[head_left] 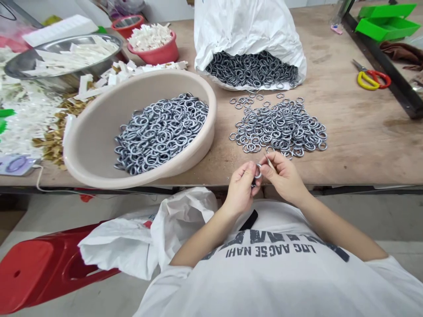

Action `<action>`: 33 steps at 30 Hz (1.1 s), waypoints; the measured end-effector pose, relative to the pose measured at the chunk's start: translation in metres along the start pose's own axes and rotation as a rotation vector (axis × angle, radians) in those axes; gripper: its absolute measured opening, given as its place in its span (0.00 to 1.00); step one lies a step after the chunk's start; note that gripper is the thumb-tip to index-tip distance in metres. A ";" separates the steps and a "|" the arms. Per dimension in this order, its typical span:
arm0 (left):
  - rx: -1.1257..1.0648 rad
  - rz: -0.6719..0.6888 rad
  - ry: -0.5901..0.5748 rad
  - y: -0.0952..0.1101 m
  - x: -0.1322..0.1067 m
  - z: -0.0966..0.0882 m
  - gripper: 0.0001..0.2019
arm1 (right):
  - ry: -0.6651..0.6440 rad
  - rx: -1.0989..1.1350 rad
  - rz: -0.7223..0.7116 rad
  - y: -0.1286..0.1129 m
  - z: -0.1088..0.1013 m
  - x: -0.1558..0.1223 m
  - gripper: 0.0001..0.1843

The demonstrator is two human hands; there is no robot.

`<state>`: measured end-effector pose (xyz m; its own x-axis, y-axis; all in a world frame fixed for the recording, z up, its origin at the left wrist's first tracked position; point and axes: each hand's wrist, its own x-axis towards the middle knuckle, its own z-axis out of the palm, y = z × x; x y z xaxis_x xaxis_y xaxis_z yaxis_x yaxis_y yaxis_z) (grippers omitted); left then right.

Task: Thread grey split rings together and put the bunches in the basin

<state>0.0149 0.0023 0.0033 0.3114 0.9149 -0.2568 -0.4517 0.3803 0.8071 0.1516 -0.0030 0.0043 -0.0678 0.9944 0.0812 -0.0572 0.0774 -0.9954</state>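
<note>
My left hand (pixel 243 187) is closed, pinching a grey ring (pixel 258 171) between thumb and fingers at the table's front edge. Close beside it, my right hand (pixel 284 176) is closed around a thin pointed tool (pixel 270 163), whose exact kind I cannot make out. A small dark bit shows under my left fingers. Just beyond both hands lies a loose pile of grey rings (pixel 280 127). To the left, a large beige basin (pixel 89 154) holds a heap of similar rings (pixel 165 132).
Behind the pile, a white sack (pixel 247 31) spills more rings. Scissors (pixel 372 80) with red and yellow handles lie at right, near green trays (pixel 386 26). A metal bowl (pixel 62 72) and red bowl (pixel 161 55) hold white pieces. Below are a red stool (pixel 29 268) and white bag (pixel 178 215).
</note>
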 end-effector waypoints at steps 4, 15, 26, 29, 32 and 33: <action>-0.064 -0.072 -0.005 0.004 -0.002 0.000 0.22 | 0.003 -0.440 -0.189 -0.005 -0.010 -0.004 0.15; -0.118 -0.105 0.024 0.002 -0.003 0.001 0.22 | -0.084 -0.926 -0.415 -0.012 -0.008 -0.017 0.18; -0.010 -0.066 -0.166 0.000 -0.016 -0.004 0.21 | 0.034 -0.880 -0.109 -0.007 -0.029 0.010 0.24; -0.067 -0.059 -0.104 0.006 -0.015 -0.012 0.19 | 0.066 -1.066 -0.086 -0.004 -0.031 0.033 0.21; -0.155 -0.070 -0.011 0.016 -0.010 -0.024 0.15 | -0.019 -1.299 -0.173 -0.003 -0.015 0.054 0.15; -0.189 -0.078 0.004 0.019 -0.008 -0.028 0.14 | -0.058 -1.365 -0.193 -0.003 -0.009 0.061 0.15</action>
<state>-0.0199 0.0061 0.0061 0.3486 0.8821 -0.3167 -0.5754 0.4682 0.6706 0.1561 0.0577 0.0114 -0.2133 0.9582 0.1909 0.9403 0.2544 -0.2262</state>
